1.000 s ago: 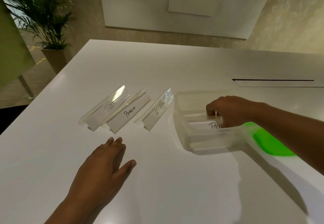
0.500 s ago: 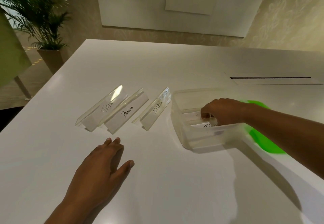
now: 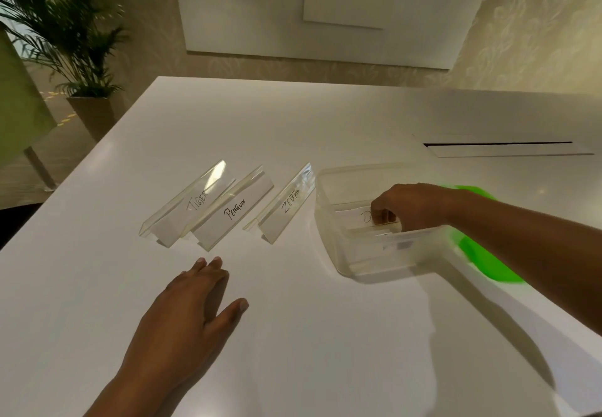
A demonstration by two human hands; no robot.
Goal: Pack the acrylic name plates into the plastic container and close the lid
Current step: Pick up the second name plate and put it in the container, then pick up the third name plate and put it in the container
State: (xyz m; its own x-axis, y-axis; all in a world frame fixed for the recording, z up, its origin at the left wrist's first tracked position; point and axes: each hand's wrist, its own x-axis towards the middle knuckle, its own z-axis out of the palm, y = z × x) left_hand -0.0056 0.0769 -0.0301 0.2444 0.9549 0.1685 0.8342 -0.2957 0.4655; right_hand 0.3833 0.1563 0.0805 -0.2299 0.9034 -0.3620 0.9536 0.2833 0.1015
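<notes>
Right hand [image 3: 413,208] deeper in container [image 3: 329,221], fingers [image 3: 379,213] on name plate [image 3: 361,217].

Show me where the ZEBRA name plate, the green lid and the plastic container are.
ZEBRA name plate [image 3: 291,204]: head view, on its written front face.
green lid [image 3: 482,258]: head view, on the part showing below the forearm.
plastic container [image 3: 329,221]: head view, on its left wall.

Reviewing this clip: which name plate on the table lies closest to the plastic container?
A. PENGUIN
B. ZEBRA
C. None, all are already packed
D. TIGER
B: the ZEBRA plate lies just left of the plastic container, with the PENGUIN plate and the TIGER plate farther left.
</notes>
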